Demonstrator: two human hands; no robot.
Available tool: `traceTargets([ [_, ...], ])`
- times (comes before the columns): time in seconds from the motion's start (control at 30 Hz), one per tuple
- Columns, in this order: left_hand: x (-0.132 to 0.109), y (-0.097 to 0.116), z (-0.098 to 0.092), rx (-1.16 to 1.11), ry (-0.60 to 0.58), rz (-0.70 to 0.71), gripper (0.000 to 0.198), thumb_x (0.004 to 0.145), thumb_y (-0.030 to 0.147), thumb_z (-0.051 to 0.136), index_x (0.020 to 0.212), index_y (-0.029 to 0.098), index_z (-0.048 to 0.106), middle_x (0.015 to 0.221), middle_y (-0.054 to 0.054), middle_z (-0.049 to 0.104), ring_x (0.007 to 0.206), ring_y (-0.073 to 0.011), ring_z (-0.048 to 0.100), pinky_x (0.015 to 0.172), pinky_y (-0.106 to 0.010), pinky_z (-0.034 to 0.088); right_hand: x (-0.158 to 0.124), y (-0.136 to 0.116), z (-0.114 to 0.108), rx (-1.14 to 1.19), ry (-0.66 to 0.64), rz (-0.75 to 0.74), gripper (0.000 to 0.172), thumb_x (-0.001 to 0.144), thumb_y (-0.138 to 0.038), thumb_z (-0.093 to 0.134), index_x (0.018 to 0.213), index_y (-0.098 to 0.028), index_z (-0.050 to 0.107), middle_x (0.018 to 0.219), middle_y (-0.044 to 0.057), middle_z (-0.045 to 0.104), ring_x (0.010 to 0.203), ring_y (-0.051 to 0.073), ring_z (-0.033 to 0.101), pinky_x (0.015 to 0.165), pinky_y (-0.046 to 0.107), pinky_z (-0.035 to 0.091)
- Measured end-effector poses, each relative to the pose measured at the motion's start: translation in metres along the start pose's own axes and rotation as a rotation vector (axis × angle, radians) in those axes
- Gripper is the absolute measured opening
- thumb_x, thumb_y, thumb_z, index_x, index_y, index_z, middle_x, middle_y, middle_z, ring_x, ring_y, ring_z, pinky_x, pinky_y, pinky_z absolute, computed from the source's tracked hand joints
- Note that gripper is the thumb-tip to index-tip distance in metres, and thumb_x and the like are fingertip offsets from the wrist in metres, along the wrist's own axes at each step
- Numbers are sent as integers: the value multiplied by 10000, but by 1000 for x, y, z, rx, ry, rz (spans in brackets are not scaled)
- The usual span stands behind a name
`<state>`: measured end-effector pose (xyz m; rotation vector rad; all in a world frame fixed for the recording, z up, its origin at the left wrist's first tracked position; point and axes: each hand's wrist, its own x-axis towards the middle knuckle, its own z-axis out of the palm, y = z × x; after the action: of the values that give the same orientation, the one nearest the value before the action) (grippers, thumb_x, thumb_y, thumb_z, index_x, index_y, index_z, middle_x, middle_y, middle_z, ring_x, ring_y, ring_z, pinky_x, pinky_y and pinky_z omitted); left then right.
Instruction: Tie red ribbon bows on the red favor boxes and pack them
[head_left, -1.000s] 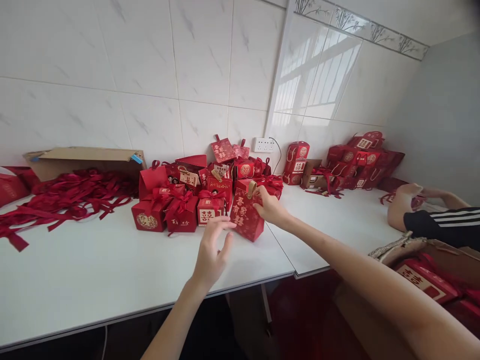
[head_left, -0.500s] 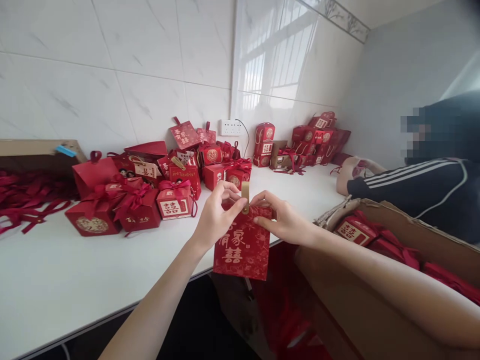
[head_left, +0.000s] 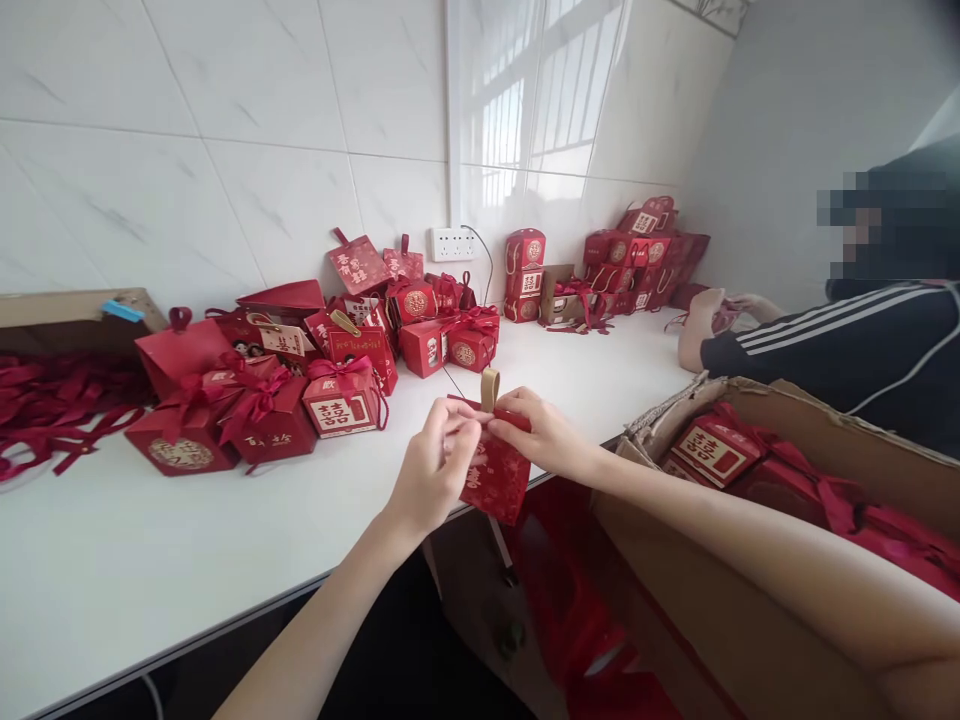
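A red gift box [head_left: 498, 476] with gold characters and a tan loop handle hangs in the air at the front edge of the white table [head_left: 150, 560]. My left hand [head_left: 435, 470] pinches its top left edge. My right hand [head_left: 541, 435] grips the top right edge beside the handle. Both sets of fingers are closed on the box top. A heap of red gift boxes with bows [head_left: 300, 370] lies behind my hands on the table.
An open cardboard carton [head_left: 750, 560] full of red boxes stands at my right. Another person in a black striped sleeve [head_left: 832, 345] works at the far right. More red boxes [head_left: 637, 260] are stacked against the wall. Red ribbons [head_left: 52, 410] lie at left by a cardboard box.
The red box was lifted off the table and drawn toward me. My left hand has closed on its top. The box has tilted and shows less of its front face than half a second ago.
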<state>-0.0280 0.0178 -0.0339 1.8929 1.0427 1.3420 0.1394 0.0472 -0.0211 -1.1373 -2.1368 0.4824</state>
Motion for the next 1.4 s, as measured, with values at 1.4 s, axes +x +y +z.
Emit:
traceTargets([
  [1.4,33,-32,-7,93,-65,96,312,813,232,531,1120,205,584,1033,-36,624,936,-161,600,865,-272,468,5,10,8,214,130,25,162,803,-242,501,838,-155,633,713,-4,631,613,111,537,592,230,413],
])
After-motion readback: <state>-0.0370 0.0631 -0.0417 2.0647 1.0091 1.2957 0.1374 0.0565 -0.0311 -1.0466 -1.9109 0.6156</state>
